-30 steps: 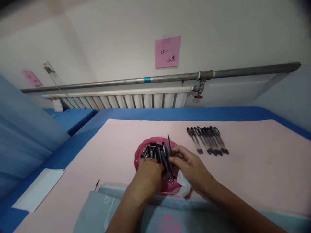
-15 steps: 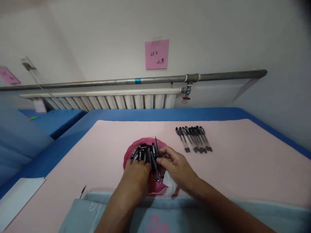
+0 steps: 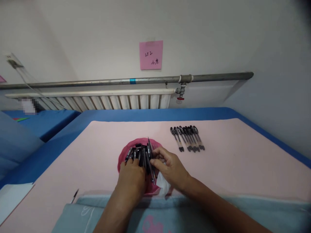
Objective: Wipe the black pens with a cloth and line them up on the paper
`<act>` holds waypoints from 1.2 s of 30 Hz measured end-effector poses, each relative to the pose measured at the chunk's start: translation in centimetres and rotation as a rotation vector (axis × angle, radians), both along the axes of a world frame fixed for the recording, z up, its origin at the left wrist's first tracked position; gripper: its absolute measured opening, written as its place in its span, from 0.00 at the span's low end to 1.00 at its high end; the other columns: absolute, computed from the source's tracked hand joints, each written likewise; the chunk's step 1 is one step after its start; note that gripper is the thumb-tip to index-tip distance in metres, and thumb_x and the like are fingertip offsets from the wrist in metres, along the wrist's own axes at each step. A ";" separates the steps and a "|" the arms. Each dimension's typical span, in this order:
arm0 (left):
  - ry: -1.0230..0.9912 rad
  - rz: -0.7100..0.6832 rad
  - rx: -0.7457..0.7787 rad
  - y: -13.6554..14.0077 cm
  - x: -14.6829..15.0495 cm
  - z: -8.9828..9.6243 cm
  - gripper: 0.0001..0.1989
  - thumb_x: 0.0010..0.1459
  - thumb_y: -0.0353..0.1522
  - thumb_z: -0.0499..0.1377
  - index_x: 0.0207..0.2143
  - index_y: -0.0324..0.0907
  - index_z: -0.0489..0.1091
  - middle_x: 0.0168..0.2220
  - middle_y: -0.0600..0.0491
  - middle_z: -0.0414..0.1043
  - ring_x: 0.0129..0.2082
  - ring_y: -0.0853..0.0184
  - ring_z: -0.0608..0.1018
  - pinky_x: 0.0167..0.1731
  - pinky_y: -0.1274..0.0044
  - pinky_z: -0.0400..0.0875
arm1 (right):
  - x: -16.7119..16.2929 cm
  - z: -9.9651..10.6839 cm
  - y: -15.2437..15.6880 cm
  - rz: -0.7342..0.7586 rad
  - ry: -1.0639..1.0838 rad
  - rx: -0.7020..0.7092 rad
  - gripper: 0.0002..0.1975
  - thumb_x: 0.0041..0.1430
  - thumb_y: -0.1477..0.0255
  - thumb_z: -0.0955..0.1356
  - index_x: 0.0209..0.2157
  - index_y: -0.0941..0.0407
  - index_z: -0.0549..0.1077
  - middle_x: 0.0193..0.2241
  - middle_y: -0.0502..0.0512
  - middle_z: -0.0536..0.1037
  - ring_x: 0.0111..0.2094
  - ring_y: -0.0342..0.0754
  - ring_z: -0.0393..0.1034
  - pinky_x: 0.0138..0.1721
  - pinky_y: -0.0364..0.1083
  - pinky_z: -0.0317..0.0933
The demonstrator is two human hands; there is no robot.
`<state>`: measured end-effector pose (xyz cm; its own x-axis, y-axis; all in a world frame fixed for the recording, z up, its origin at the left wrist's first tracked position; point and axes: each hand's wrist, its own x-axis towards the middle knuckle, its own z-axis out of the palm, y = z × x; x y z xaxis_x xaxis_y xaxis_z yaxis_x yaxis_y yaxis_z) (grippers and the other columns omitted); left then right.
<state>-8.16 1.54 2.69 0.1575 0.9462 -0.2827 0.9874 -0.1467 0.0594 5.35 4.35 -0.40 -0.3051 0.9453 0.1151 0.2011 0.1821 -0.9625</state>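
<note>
A pink bowl (image 3: 120, 158) with a wavy rim holds a heap of black pen parts and caps (image 3: 138, 149). My left hand (image 3: 132, 176) reaches over its near left side, fingers curled down into the heap; what they grip is hidden. At the bowl's right side my right hand (image 3: 170, 166) is closed, thumb and fingers pinching an uncapped pen (image 3: 150, 144) that stands steeply with its point up. A crumpled white tissue (image 3: 163, 185) hangs beneath that hand, over the bowl's edge.
Several capped black pens (image 3: 188, 139) lie in a row on the pink mat (image 3: 230, 155), right of the bowl. A loose pen part (image 3: 75, 194) rests at the near left by blue-grey cloth (image 3: 97, 210). White paper (image 3: 14, 197) lies farther left. A radiator (image 3: 116, 101) stands behind.
The view has shifted slightly, so everything sits a little farther left. Both hands keep nearly the same pose at the bowl, and the row of pens looks unchanged.
</note>
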 end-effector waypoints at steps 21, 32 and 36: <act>-0.155 0.181 0.064 0.2 -2.2 1.3 0.10 0.48 0.30 0.51 0.31 0.38 0.71 0.37 0.46 0.73 0.36 0.61 0.74 0.35 0.73 0.66 | -0.2 0.5 -0.1 -0.033 0.172 -0.163 0.02 0.49 0.74 0.64 0.27 0.54 0.64 0.21 0.45 0.67 0.24 0.42 0.63 0.25 0.41 0.59; -0.901 0.195 -0.093 0.1 -2.8 0.8 0.05 0.56 0.33 0.48 0.28 0.42 0.60 0.23 0.57 0.68 0.22 0.71 0.71 0.23 0.79 0.66 | 0.1 1.1 1.1 -0.131 0.490 -0.438 0.08 0.46 0.67 0.69 0.29 0.56 0.70 0.20 0.47 0.69 0.20 0.41 0.63 0.21 0.41 0.58; -0.787 0.122 -0.046 0.0 -2.2 0.6 0.07 0.57 0.32 0.47 0.28 0.42 0.60 0.26 0.55 0.71 0.24 0.71 0.72 0.24 0.79 0.66 | 0.1 1.5 1.0 -0.143 0.591 -0.500 0.09 0.42 0.68 0.72 0.25 0.57 0.70 0.18 0.46 0.69 0.17 0.38 0.59 0.18 0.39 0.53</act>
